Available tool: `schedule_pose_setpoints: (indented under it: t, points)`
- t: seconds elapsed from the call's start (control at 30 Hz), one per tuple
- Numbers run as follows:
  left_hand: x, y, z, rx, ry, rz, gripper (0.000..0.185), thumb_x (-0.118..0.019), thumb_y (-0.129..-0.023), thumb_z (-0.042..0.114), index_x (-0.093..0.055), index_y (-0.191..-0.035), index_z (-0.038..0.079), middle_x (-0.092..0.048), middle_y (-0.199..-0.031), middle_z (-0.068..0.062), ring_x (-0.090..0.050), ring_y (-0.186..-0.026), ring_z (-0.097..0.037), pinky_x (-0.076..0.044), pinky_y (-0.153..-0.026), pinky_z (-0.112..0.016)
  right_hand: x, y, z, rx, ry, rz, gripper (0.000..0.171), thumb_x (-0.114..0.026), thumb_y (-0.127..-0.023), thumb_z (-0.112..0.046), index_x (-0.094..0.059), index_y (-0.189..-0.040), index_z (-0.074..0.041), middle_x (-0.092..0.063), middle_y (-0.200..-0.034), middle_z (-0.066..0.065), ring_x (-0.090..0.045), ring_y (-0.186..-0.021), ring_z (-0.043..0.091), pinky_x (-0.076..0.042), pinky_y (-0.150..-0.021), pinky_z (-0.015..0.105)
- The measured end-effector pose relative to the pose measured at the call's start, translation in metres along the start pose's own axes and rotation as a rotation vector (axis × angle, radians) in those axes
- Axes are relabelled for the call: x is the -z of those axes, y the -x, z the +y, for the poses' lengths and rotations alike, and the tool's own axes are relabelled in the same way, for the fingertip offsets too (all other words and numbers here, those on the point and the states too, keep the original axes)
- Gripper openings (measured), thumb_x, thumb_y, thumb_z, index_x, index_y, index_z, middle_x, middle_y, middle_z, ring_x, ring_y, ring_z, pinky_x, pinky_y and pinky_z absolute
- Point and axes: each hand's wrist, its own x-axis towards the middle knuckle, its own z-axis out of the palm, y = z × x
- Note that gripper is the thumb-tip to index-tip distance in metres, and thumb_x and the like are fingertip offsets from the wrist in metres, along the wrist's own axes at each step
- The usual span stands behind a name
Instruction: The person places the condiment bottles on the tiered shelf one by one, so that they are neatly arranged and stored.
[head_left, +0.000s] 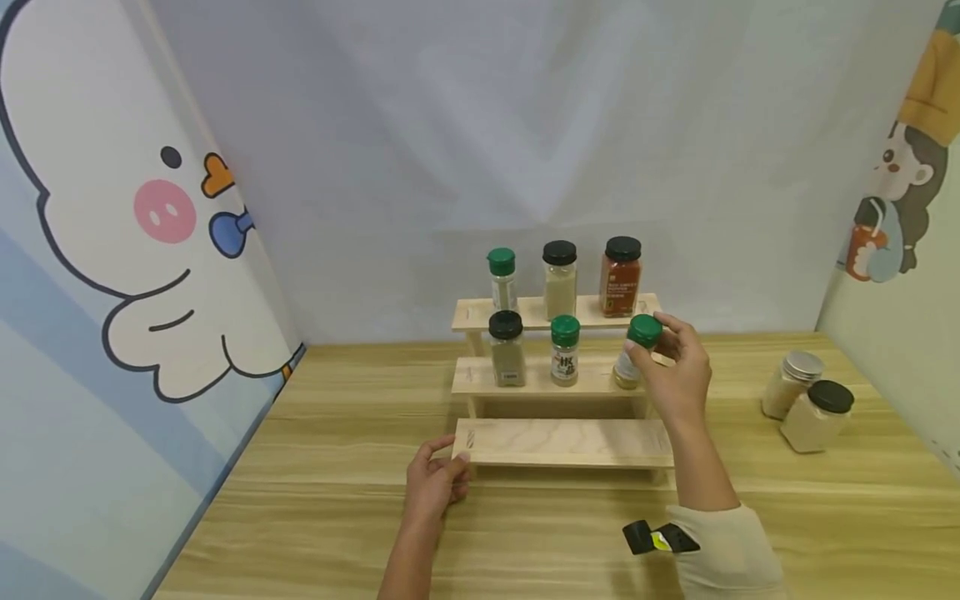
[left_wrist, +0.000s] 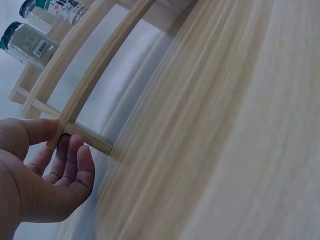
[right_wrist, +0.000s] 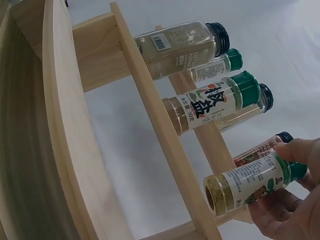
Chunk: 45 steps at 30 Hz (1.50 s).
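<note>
A three-step wooden rack (head_left: 562,442) stands on the table. My left hand (head_left: 437,482) pinches the left end of its lowest step between thumb and fingers. My right hand (head_left: 678,371) grips a green-capped spice jar (right_wrist: 250,182) near its cap, at the right end of the middle step; the jar leans a little, and I cannot tell whether its base touches the wood. Left of it on that step stand a green-capped jar (head_left: 565,350) and a black-capped jar (head_left: 507,350). Along the top step are another green-capped jar (head_left: 503,279), a pale black-capped jar (head_left: 560,279) and a red spice jar (head_left: 621,279).
On the table at the right stand a silver-lidded jar (head_left: 791,385) and a black-lidded jar (head_left: 817,418), close together. A pale cloth backdrop (head_left: 375,208) hangs behind the rack. Cartoon-printed panels (head_left: 82,208) flank both sides. A black strap (head_left: 660,538) shows by the right sleeve.
</note>
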Motion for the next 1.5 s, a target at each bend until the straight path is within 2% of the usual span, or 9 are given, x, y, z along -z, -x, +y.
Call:
schedule_pose_setpoints:
  t: [0.23, 0.5, 0.73, 0.83, 1.0, 1.07, 1.27, 1.5]
  points:
    - [0.001, 0.002, 0.002, -0.006, -0.026, -0.01, 0.044, -0.067, -0.085, 0.008, -0.049, -0.125, 0.002, -0.056, -0.081, -0.008, -0.06, -0.071, -0.019, -0.051, -0.06, -0.028, -0.01, -0.012, -0.001, -0.016, 0.031, -0.011, 0.049, -0.069, -0.085, -0.013, -0.051, -0.13, -0.008, -0.059, -0.107, 0.015, -0.053, -0.096, 0.023, -0.045, -0.074, 0.036]
    - [0.003, 0.002, 0.003, 0.0, -0.038, -0.02, 0.045, -0.068, -0.085, 0.01, -0.049, -0.125, 0.003, -0.056, -0.083, -0.008, -0.06, -0.073, -0.021, -0.052, -0.063, -0.03, -0.015, -0.018, 0.002, -0.058, 0.035, -0.023, 0.05, -0.068, -0.085, -0.011, -0.051, -0.132, -0.007, -0.057, -0.113, 0.018, -0.051, -0.098, 0.027, -0.042, -0.08, 0.04]
    - [0.002, -0.002, 0.004, -0.018, -0.043, -0.023, 0.043, -0.066, -0.086, 0.009, -0.049, -0.125, 0.003, -0.055, -0.082, -0.008, -0.06, -0.073, -0.021, -0.051, -0.061, -0.029, -0.013, -0.017, 0.0, -0.032, 0.032, -0.037, 0.049, -0.068, -0.085, -0.01, -0.051, -0.131, -0.007, -0.058, -0.112, 0.019, -0.052, -0.098, 0.03, -0.045, -0.082, 0.046]
    - [0.002, -0.002, 0.004, -0.021, -0.048, -0.027, 0.043, -0.066, -0.086, 0.009, -0.049, -0.125, 0.002, -0.055, -0.081, -0.008, -0.06, -0.073, -0.021, -0.051, -0.062, -0.029, -0.013, -0.014, 0.001, -0.019, 0.039, -0.038, 0.048, -0.068, -0.085, -0.009, -0.051, -0.13, -0.006, -0.059, -0.11, 0.019, -0.054, -0.096, 0.029, -0.046, -0.078, 0.042]
    - [0.003, -0.001, 0.001, 0.001, -0.046, -0.031, 0.044, -0.066, -0.086, 0.009, -0.048, -0.125, 0.003, -0.055, -0.082, -0.008, -0.06, -0.073, -0.021, -0.051, -0.063, -0.03, -0.012, -0.009, 0.007, -0.018, 0.048, -0.045, 0.05, -0.067, -0.086, -0.008, -0.049, -0.132, -0.007, -0.059, -0.109, 0.016, -0.054, -0.095, 0.026, -0.048, -0.073, 0.028]
    - [0.002, -0.001, 0.0, 0.006, -0.038, -0.03, 0.044, -0.066, -0.086, 0.009, -0.048, -0.125, 0.003, -0.055, -0.082, -0.008, -0.06, -0.072, -0.021, -0.051, -0.062, -0.03, -0.011, -0.007, 0.009, -0.027, 0.055, -0.058, 0.055, -0.067, -0.085, -0.008, -0.045, -0.136, -0.008, -0.058, -0.112, 0.016, -0.054, -0.098, 0.026, -0.048, -0.076, 0.029]
    - [0.001, 0.0, 0.001, 0.0, -0.015, -0.026, 0.045, -0.067, -0.085, 0.008, -0.048, -0.126, 0.002, -0.054, -0.081, -0.007, -0.06, -0.069, -0.019, -0.051, -0.06, -0.029, -0.006, -0.003, 0.009, -0.061, 0.045, -0.101, 0.066, -0.069, -0.085, -0.012, -0.035, -0.142, -0.007, -0.052, -0.123, 0.022, -0.05, -0.108, 0.034, -0.042, -0.089, 0.046]
    - [0.0, -0.001, 0.001, 0.008, -0.01, -0.013, 0.044, -0.067, -0.085, 0.007, -0.049, -0.124, 0.002, -0.054, -0.081, -0.007, -0.059, -0.069, -0.018, -0.051, -0.059, -0.028, 0.013, 0.012, 0.006, -0.163, 0.043, -0.135, 0.071, -0.068, -0.086, -0.021, -0.029, -0.144, -0.007, -0.043, -0.133, 0.021, -0.042, -0.119, 0.035, -0.037, -0.096, 0.049]
